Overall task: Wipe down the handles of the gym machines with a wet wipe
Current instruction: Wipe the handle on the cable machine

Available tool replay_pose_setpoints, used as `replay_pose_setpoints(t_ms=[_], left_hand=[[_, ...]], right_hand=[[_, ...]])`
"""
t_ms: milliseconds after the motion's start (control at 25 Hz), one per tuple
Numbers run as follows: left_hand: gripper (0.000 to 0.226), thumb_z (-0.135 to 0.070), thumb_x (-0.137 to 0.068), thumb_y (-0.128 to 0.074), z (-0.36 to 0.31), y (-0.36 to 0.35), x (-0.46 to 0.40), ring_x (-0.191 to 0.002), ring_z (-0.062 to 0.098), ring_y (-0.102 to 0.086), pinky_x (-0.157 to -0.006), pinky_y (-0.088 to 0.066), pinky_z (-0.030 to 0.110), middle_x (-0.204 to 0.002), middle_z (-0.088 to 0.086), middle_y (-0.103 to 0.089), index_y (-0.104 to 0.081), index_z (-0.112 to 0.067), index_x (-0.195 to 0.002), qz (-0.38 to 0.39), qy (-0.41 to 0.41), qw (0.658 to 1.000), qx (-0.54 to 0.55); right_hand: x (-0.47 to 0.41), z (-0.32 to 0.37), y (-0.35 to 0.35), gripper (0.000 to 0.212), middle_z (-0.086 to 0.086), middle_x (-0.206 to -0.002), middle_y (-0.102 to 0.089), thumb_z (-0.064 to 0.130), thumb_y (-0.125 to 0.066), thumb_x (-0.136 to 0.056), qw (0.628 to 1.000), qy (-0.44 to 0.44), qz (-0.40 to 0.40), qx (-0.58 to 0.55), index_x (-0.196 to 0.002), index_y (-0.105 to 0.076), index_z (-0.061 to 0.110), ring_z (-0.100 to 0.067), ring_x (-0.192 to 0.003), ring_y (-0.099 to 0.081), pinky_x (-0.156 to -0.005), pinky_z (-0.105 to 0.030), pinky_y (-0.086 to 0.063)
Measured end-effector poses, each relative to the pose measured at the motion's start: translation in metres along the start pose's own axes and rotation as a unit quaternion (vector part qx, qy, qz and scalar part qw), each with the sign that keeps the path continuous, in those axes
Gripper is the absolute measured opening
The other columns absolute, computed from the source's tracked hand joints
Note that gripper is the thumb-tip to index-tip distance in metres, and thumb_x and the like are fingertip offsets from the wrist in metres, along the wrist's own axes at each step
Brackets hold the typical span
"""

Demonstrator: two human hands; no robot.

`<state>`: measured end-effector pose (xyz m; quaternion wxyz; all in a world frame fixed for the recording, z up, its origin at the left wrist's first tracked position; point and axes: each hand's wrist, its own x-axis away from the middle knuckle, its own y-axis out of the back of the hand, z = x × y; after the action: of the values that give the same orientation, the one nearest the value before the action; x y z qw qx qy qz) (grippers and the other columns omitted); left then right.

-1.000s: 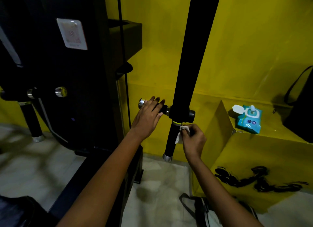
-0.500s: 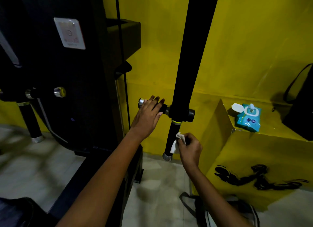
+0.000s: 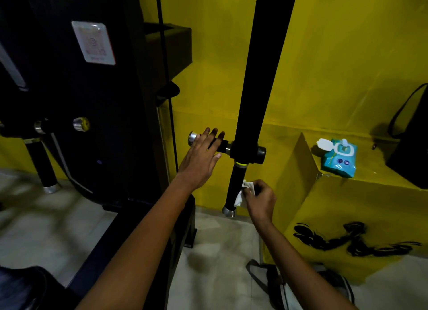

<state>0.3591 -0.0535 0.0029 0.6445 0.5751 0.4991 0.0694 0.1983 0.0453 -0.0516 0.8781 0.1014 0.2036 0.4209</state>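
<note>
A: What's nearest the camera?

B: Two bare forearms reaching forward over a pale floor (image 3: 46, 228), with a dark bag strap (image 3: 261, 279) lying on it at the bottom.

A: And the right hand (image 3: 260, 199)?

B: Its fingers are curled, pinching a crumpled white wipe (image 3: 240, 195) against the right side of the lower handle (image 3: 235, 187), a black upright grip with a silver end cap, just above that cap.

A: The left hand (image 3: 200, 158)?

B: Fingers straight and close together, laid over the side handle (image 3: 220, 145), a black bar jutting left from the tall black post (image 3: 264, 66); the thumb sits under the bar. Whether it truly grips, I cannot tell.

A: Further back?

B: A black machine frame (image 3: 69, 89) on the left carries a white label (image 3: 93, 42). On the yellow ledge (image 3: 370, 180) to the right lies a blue wipes pack (image 3: 339, 158), flap open, well apart from the hands, beside a black bag (image 3: 412, 143). A yellow wall (image 3: 347, 55) stands behind.
</note>
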Motion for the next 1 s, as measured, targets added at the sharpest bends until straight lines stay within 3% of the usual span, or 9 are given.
replay_pose_setpoints(t_ms=[80,240,360,560,720,920,1000], left_hand=[[0.055,-0.029,-0.101,-0.037,-0.001,-0.001,0.0,-0.147,0.019,-0.005,-0.118,-0.002,0.034,-0.158,0.004,-0.018,-0.016,-0.019,-0.15,-0.003,0.006,1.0,0.0],[0.052,-0.034,-0.1,-0.03,-0.002,-0.005,0.0,-0.146,0.022,-0.013,-0.118,-0.014,0.04,-0.155,0.006,-0.027,-0.024,-0.017,-0.149,-0.02,0.017,1.0,0.007],[0.054,-0.036,-0.099,-0.025,-0.002,-0.007,0.0,-0.145,0.024,-0.017,-0.117,-0.02,0.042,-0.154,0.007,-0.029,-0.026,-0.016,-0.149,-0.025,0.02,0.999,-0.005],[0.049,-0.032,-0.1,-0.031,-0.008,-0.011,0.003,-0.144,0.026,-0.021,-0.114,-0.027,0.041,-0.152,0.008,-0.033,-0.032,-0.013,-0.146,-0.061,0.032,0.998,0.002],[0.047,-0.031,-0.1,-0.032,-0.008,-0.013,0.004,-0.143,0.027,-0.024,-0.112,-0.032,0.042,-0.149,0.01,-0.038,-0.039,-0.01,-0.142,-0.08,0.035,0.996,0.015],[0.047,-0.029,-0.1,-0.035,-0.007,-0.016,0.004,-0.143,0.026,-0.023,-0.111,-0.034,0.042,-0.15,0.009,-0.037,-0.038,-0.01,-0.143,-0.091,0.035,0.995,0.006],[0.047,-0.028,-0.1,-0.035,-0.006,-0.017,0.004,-0.144,0.025,-0.022,-0.112,-0.033,0.043,-0.151,0.009,-0.035,-0.037,-0.011,-0.144,-0.094,0.03,0.995,0.008]], right_hand=[[0.001,0.004,0.002,0.017,-0.001,-0.059,-0.053,0.009,-0.068,-0.081,1.0,0.016,-0.011,-0.006,-0.068,-0.056,0.009,-0.008,-0.053,-0.045,-0.045,-0.014,-0.03],[0.013,-0.003,-0.002,0.023,0.0,-0.056,-0.049,0.003,-0.068,-0.079,1.0,0.006,0.002,0.002,-0.065,-0.051,0.01,-0.006,-0.051,-0.041,-0.045,-0.014,-0.029],[0.0,0.0,-0.001,0.016,-0.01,-0.063,-0.057,0.004,-0.067,-0.079,1.0,-0.003,-0.004,-0.002,-0.068,-0.056,0.004,-0.017,-0.056,-0.049,-0.05,-0.028,-0.035],[0.014,-0.002,-0.001,0.02,0.0,-0.058,-0.05,0.002,-0.067,-0.08,1.0,-0.002,0.013,0.004,-0.067,-0.053,0.01,-0.008,-0.052,-0.043,-0.044,-0.012,-0.031],[0.002,-0.004,-0.002,0.014,-0.008,-0.065,-0.058,0.006,-0.068,-0.079,1.0,-0.023,0.008,0.012,-0.07,-0.059,0.003,-0.017,-0.058,-0.051,-0.045,-0.014,-0.03],[0.016,-0.006,-0.005,0.021,0.002,-0.056,-0.049,0.006,-0.068,-0.081,1.0,-0.023,0.002,0.008,-0.067,-0.054,0.009,-0.007,-0.052,-0.043,-0.044,-0.014,-0.029],[0.014,-0.01,-0.006,0.019,-0.001,-0.059,-0.053,0.005,-0.068,-0.08,0.999,-0.043,0.007,0.02,-0.067,-0.055,0.009,-0.011,-0.053,-0.046,-0.045,-0.019,-0.029]])
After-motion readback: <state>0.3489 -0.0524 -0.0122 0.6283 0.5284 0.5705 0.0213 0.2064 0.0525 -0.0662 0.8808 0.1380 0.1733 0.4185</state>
